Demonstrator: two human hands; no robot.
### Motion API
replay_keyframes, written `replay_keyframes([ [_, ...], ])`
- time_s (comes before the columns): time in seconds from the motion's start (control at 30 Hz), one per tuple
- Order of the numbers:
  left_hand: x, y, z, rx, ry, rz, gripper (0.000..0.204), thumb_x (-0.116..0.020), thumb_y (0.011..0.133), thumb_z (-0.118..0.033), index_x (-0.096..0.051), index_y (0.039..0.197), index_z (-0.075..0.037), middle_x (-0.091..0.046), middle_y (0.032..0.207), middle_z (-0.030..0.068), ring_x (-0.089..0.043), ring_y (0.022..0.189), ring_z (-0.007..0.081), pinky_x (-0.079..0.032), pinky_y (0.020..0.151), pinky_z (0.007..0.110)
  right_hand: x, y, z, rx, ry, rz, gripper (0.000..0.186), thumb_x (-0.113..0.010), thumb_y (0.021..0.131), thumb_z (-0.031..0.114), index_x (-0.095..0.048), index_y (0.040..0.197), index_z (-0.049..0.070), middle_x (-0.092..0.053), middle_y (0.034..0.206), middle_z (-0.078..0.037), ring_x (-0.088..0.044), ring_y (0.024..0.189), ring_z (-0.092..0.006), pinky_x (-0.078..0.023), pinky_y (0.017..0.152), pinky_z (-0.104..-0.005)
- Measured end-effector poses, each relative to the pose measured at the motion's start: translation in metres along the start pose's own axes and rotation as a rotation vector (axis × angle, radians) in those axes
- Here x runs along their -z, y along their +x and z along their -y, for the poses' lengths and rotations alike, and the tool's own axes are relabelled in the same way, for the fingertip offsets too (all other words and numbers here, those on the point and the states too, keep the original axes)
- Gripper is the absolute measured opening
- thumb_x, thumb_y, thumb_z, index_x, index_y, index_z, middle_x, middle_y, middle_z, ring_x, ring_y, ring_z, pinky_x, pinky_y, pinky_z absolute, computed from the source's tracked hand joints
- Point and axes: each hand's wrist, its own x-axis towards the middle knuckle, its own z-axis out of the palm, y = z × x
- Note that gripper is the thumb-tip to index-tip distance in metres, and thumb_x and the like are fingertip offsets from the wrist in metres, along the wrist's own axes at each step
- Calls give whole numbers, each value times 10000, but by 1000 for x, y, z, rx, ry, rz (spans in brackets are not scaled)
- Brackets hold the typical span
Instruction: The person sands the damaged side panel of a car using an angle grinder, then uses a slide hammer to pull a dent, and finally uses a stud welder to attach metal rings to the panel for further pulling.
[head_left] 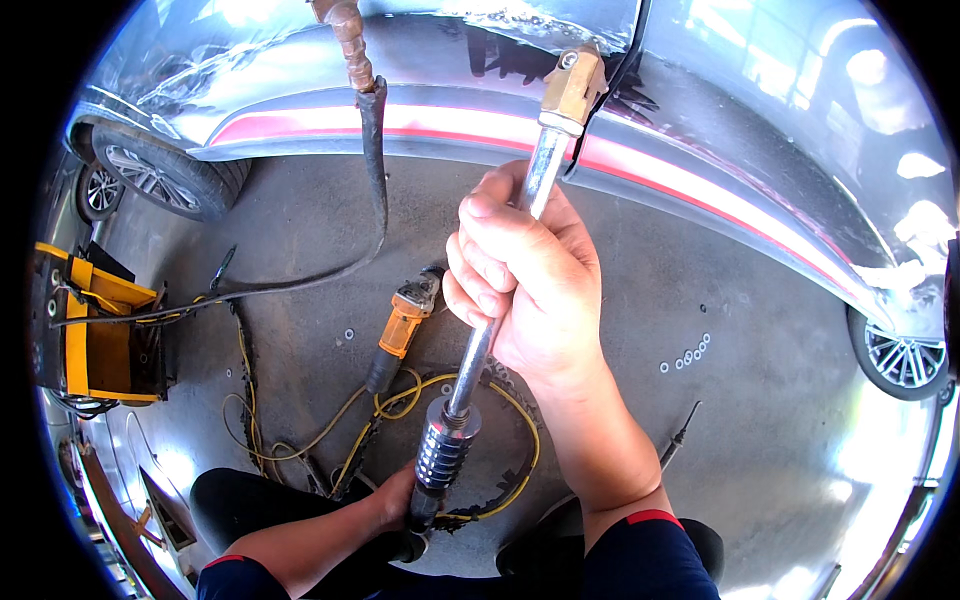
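Observation:
A slide hammer (465,375) runs diagonally up the middle, its chrome rod ending in a brass-coloured head (574,88) against or just in front of the dark car door (430,60). My right hand (535,265) is closed in a fist round the upper rod, below that head. At the lower end, below the ribbed sliding weight (445,445), my left hand (400,495) is at the black handle. Its fingers are mostly hidden behind the tool, but it appears wrapped round it. Bare, scraped metal shows on the door panel near the head.
A copper-coloured clamp (350,45) with a thick black cable (373,150) hangs at the car's side. On the floor lie an orange angle grinder (403,315), coiled yellow cord (535,430) and several washers (688,356). A yellow-framed machine (90,325) stands left.

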Motion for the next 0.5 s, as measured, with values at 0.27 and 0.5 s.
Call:
replay_keyframes([
  [0.27,-1,-1,-1,-29,5,36,307,-451,1030,-380,-536,1186,-130,-623,926,57,-627,843,185,-526,772,354,0,1,2,-15,51,27,146,-667,949,109,-528,928,71,-483,649,25,-433,472,-52,-349,424,-230],
  [0.5,-1,2,0,-18,-14,29,315,-452,1026,-395,-544,1172,-132,-627,926,61,-628,842,179,-523,773,338,-2,1,3,-11,56,26,137,-661,952,103,-530,931,71,-477,642,28,-426,466,-54,-344,420,-231],
])
